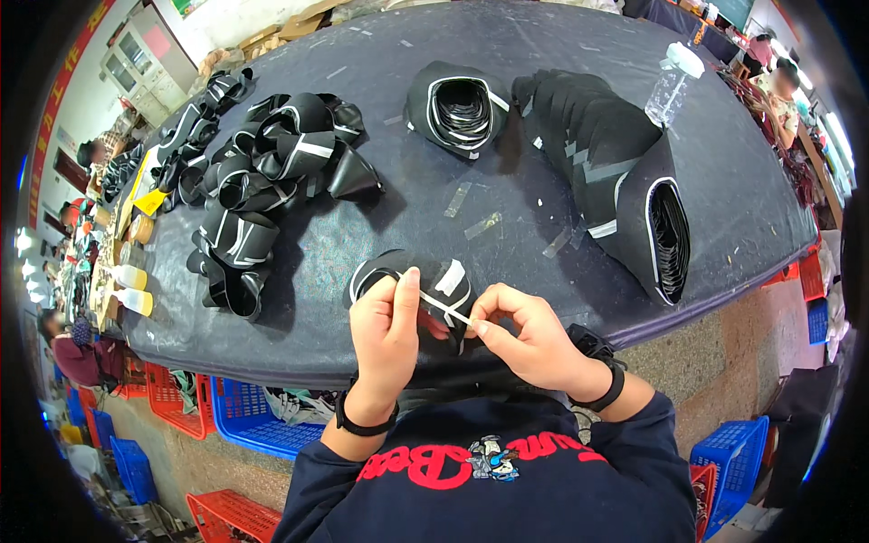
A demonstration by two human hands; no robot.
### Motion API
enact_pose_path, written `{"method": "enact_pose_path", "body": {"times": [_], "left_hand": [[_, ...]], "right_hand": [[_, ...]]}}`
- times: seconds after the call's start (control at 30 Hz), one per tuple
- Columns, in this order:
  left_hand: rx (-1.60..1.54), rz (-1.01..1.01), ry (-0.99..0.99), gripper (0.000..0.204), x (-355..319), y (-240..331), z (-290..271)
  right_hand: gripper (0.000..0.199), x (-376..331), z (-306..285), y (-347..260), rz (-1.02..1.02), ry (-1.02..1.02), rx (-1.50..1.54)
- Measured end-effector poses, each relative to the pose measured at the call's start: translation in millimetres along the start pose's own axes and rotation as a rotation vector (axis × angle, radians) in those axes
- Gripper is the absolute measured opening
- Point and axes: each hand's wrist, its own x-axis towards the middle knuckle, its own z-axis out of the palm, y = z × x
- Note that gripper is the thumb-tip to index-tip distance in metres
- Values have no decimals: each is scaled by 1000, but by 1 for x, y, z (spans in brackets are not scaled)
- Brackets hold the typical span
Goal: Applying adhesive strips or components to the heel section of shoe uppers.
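Both hands are right at the near edge of the dark grey cloth-covered worktop (543,54), busy on one black fabric loop piece with white edging (425,294). The left hand (385,335) pinches a thin white strip (444,309) between thumb and forefinger, the right hand (529,339) pinches its other end, and the strip runs taut between them across the piece's front; whether it is going on or coming off, the picture does not tell. So this piece looks mid-way, in my judgement. To the far left lies a loose heap of black curled pieces with white stripes (262,172), tumbled and unsorted. Far centre sits a small nested bundle of black pieces with white rims (457,109), and to the right a long, neat overlapping row of black pieces (615,172) runs from far to near, which reads as the sorted lot against the loose heap, though I cannot tell which pile is finished. Clear tape scraps (480,224) lie scattered mid-worktop, and a clear plastic bottle with a white cap (672,86) stands far right. Blue and red plastic crates (226,412) sit on the floor below.
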Motion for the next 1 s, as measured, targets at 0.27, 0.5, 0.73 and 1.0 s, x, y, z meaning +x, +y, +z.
{"method": "enact_pose_path", "body": {"times": [0.27,0.5,0.73,1.0], "left_hand": [[-53,-42,-172,16,4,3,-12],[-39,6,-109,21,2,-2,-13],[-52,-24,-154,21,-3,-2,-15],[-792,-321,-236,34,4,2,-19]], "right_hand": [[8,-1,-1,2,22,-3,77],[5,-6,-5,-6,2,-43,127],[16,9,-20,-26,-482,186,-684],[23,12,-9,-23,-418,134,-390]]}}
